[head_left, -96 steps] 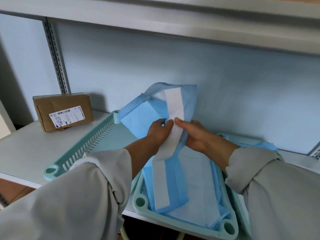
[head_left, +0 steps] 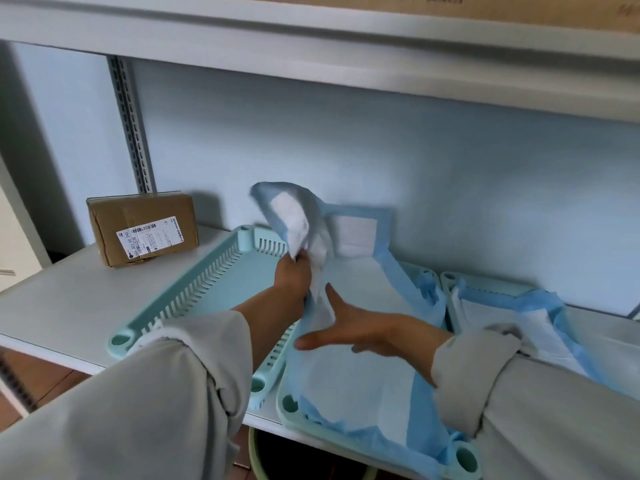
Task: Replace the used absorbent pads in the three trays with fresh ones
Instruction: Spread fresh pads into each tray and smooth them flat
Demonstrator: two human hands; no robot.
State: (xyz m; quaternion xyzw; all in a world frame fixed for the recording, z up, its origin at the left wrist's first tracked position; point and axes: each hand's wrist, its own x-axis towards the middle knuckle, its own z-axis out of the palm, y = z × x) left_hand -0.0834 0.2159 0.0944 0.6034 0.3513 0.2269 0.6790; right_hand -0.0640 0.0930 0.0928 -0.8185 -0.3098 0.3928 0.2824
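Blue-edged absorbent pad [head_left: 363, 341] lies spread in the middle tray [head_left: 287, 407]; the left hand [head_left: 294, 277] pinches its raised corner, the right hand [head_left: 363, 332] presses it flat, fingers spread. A cardboard box [head_left: 142, 232] sits behind the bare left tray [head_left: 194, 289] on the shelf [head_left: 62, 306].

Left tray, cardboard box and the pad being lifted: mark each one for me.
Left tray [head_left: 194, 292]: head view, on its slotted near side wall.
Cardboard box [head_left: 138, 216]: head view, on its front face above the label.
Lifted pad [head_left: 294, 220]: head view, on its white raised part above the left hand [head_left: 294, 275].
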